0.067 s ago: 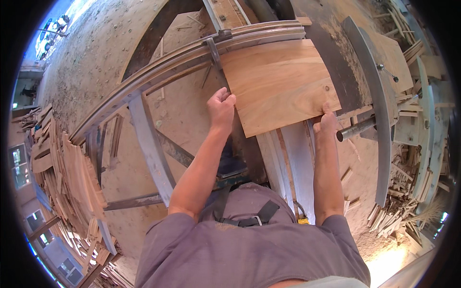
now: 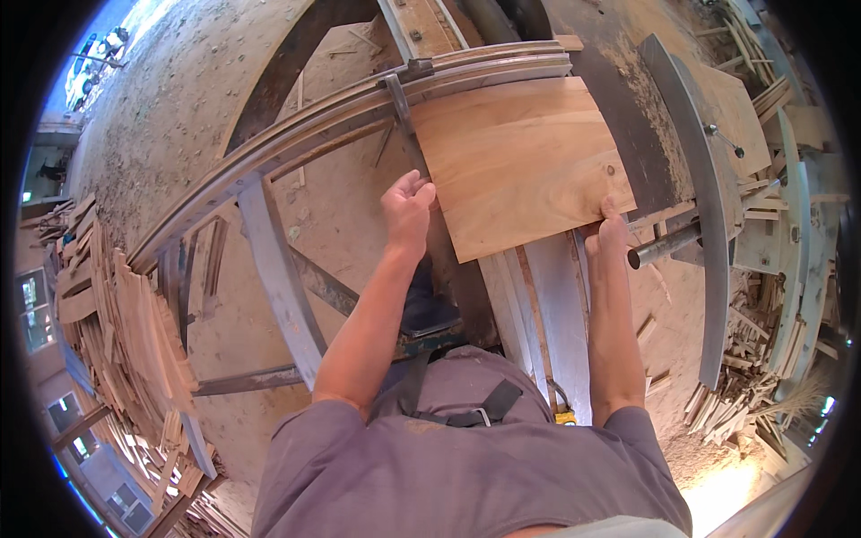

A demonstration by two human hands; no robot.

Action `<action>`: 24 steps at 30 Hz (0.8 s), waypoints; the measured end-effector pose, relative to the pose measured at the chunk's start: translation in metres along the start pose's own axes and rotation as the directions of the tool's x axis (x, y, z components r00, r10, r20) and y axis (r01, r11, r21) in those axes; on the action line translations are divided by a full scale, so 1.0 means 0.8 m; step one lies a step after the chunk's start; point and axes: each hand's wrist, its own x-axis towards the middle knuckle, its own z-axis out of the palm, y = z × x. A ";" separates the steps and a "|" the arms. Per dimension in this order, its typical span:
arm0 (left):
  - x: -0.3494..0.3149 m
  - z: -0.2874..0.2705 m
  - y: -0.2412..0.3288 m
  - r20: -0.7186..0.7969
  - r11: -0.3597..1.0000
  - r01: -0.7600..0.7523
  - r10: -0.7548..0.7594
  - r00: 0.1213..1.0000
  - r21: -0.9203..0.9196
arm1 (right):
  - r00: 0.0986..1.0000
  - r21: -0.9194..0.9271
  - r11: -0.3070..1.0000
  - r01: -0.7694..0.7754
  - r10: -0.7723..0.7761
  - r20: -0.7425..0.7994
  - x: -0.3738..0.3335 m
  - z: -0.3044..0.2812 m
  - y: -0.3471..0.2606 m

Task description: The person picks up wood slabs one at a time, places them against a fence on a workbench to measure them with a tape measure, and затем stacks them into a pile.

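board, pale and marked with a knot near its right edge, lies face up before a worker in the head camera's view, with a metal rail along its far side and a dark surface showing to its right. the right hand has its grip closed on the near edge by the right corner, thumb on top, fingers largely out of sight. the left hand, fingers curled, is just beside the left edge; whether its fingertips touch the wood cannot be told. little has changed in the last instant: the left hand has eased slightly outward, while the board keeps its place beside the rail. that appears to leave the hold mostly to the right hand. a round pipe juts out right of that wrist; scrap wood is piled well apart at left.
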 end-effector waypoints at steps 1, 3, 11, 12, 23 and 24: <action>0.003 -0.006 -0.001 0.021 1.000 0.001 -0.001 1.000 -0.011 | 1.000 0.015 1.000 -0.012 0.012 0.021 0.001 -0.006 0.001; 0.004 -0.009 0.000 0.048 1.000 0.006 -0.006 0.999 -0.019 | 0.993 -0.100 0.993 -0.056 0.066 0.102 0.000 -0.018 -0.005; 0.021 0.010 0.034 0.085 0.993 0.088 -0.095 0.992 0.077 | 0.977 -0.195 0.980 -0.041 0.080 0.199 0.003 -0.021 -0.012; 0.027 0.006 0.032 0.098 0.991 0.083 -0.093 0.991 0.106 | 0.977 -0.181 0.982 -0.043 0.079 0.197 -0.001 -0.019 -0.012; 0.026 0.002 0.027 0.175 0.417 -0.359 0.418 0.891 0.835 | 0.985 -0.611 0.786 -0.098 0.166 0.056 -0.005 -0.014 -0.029; 0.027 0.007 0.032 0.385 0.237 -0.533 0.469 0.795 0.812 | 0.985 -0.636 0.765 -0.103 0.168 0.043 -0.004 -0.016 -0.030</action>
